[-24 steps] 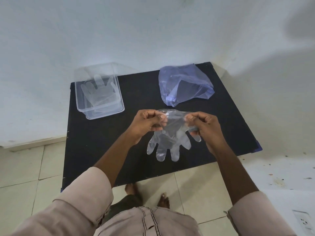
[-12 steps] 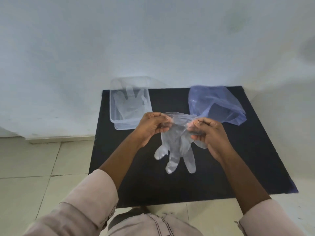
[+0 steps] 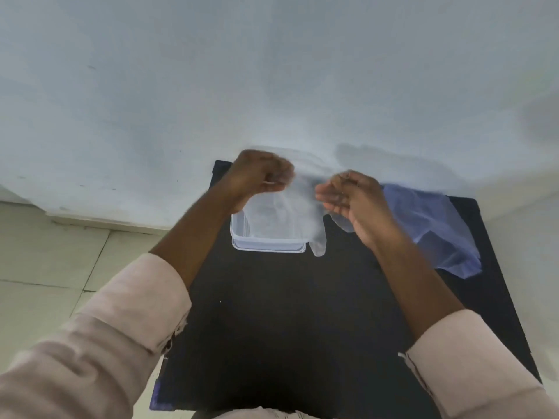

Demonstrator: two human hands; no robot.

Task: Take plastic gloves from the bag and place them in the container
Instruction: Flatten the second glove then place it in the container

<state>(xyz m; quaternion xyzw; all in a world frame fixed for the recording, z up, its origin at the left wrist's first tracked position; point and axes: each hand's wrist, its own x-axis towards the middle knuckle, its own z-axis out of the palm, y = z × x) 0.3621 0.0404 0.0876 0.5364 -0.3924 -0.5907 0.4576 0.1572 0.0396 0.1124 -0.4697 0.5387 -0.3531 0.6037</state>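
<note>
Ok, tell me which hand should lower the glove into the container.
Left. The left hand pinches the glove directly above the container. The right hand holds the other edge nearer the bag, off to the side.

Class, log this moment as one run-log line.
left hand: holding glove | right hand: holding glove | glove: over container | bag: on table

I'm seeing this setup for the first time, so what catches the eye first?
Two bare hands, left hand and right hand, hold a blurred clear plastic glove stretched between them above the clear container at the back of the black table. A crumpled bluish bag lies to the right.
</note>
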